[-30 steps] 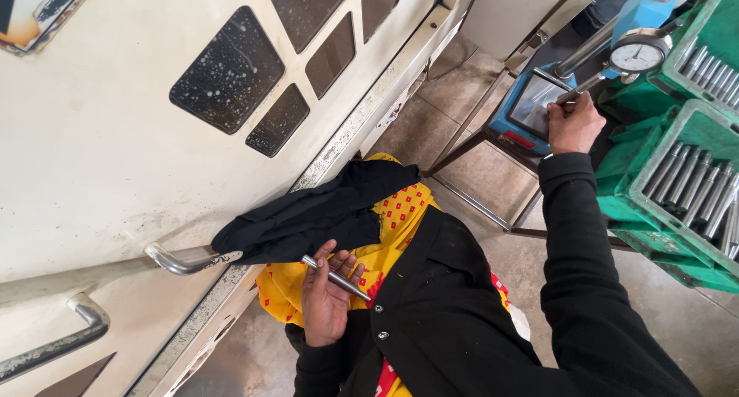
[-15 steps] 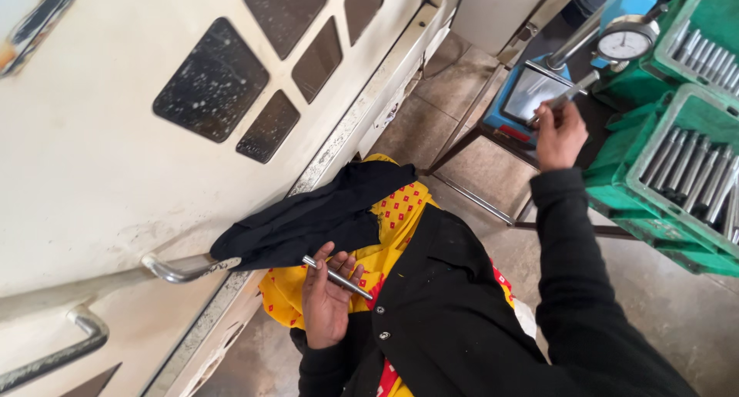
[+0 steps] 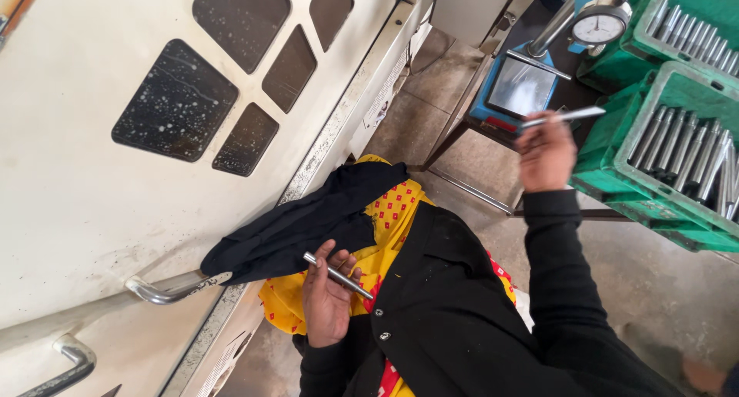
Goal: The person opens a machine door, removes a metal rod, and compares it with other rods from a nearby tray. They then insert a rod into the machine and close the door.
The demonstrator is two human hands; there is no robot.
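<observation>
**Right hand lifts its pin off the gauge stand**

Your right hand (image 3: pixel 545 152) now holds its steel pin (image 3: pixel 562 117) in the air, above and just clear of the blue gauge stand (image 3: pixel 520 89). A second ago that hand was down at the stand's flat plate, under the dial indicator (image 3: pixel 600 25). The fingers are clamped on the near end of the pin, and its free end points toward the green crates (image 3: pixel 600 162) full of similar pins. To judge by the lift, the check on this piece looks finished and it is on its way to a crate.

Your left hand (image 3: pixel 327 305) has not moved: it rests at your lap against the yellow cloth (image 3: pixel 392 212), fingers loosely curled round a second steel pin (image 3: pixel 339 275) lying across the palm. The dark cloth (image 3: pixel 300 228) hangs over the machine door's handle (image 3: pixel 165 291) beside it.
</observation>
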